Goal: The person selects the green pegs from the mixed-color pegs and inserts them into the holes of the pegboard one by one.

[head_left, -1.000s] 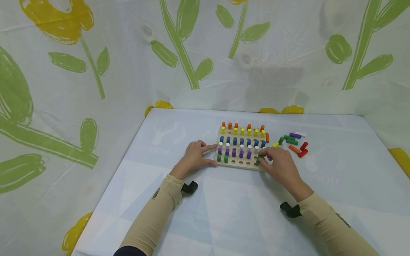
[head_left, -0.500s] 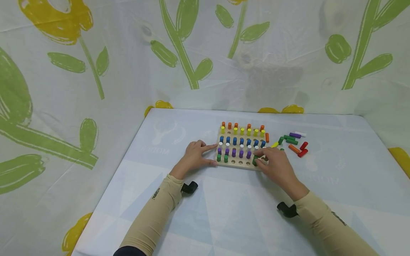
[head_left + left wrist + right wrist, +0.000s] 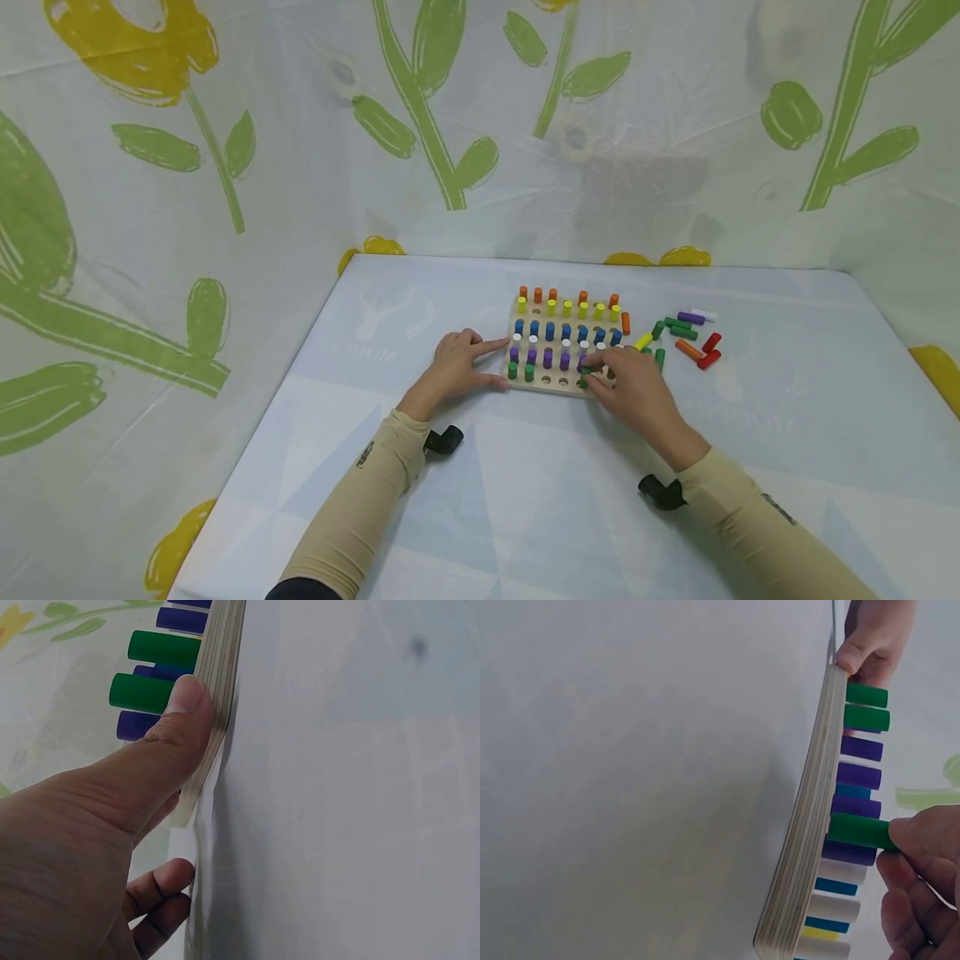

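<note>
A wooden pegboard (image 3: 555, 389) lies on the table with rows of orange, yellow, blue, white, purple and green pegs standing in it. My left hand (image 3: 454, 367) rests at its left side, the straight index finger and thumb touching the edge near the front corner. In the left wrist view the thumb (image 3: 187, 697) presses the board's edge beside two green pegs (image 3: 163, 649). Between thumb and fingers, my right hand (image 3: 637, 392) pinches a green peg (image 3: 859, 830) at the front row, its lower end at the board's surface. Whether it sits in a hole is unclear.
Right of the board lie loose pegs: yellow (image 3: 643, 341), green (image 3: 660, 358), orange (image 3: 688, 349), purple (image 3: 691, 317), white (image 3: 704, 314) and red (image 3: 708, 359). An orange peg (image 3: 626, 322) lies against the board's right edge. A flower-patterned cloth (image 3: 300, 167) surrounds the table.
My right hand has moved left along the front row, carrying the green peg. A loose green peg right of the board has come into sight. The left hand stays in place.
</note>
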Demonstrator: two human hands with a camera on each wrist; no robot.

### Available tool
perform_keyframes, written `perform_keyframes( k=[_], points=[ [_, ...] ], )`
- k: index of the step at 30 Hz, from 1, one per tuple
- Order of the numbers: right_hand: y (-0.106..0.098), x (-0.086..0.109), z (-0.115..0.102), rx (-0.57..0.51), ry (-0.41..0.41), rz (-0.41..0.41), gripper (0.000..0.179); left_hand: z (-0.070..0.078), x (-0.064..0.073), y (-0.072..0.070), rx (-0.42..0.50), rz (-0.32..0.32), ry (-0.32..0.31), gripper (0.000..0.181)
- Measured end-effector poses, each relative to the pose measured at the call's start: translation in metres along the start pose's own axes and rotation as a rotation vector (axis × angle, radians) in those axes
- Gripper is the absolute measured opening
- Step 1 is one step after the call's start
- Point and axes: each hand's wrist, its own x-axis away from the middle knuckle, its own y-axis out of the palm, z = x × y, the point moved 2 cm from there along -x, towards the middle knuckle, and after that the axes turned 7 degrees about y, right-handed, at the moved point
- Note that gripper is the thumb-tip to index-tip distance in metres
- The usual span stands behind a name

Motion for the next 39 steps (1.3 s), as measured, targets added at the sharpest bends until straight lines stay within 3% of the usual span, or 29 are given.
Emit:
perform_keyframes(
  k=[23,39],
  points=[
    [0.007,-0.004,-0.016,-0.040,-0.070,0.028,0.018,-0.001,-0.001,0.001,-0.008,0.003,-0.009,0.082],
    [0.014,-0.008,-0.025,-0.027,-0.034,-0.011,0.020,0.000,0.000,0.002,-0.014,0.002,-0.006,0.083]
  ],
)
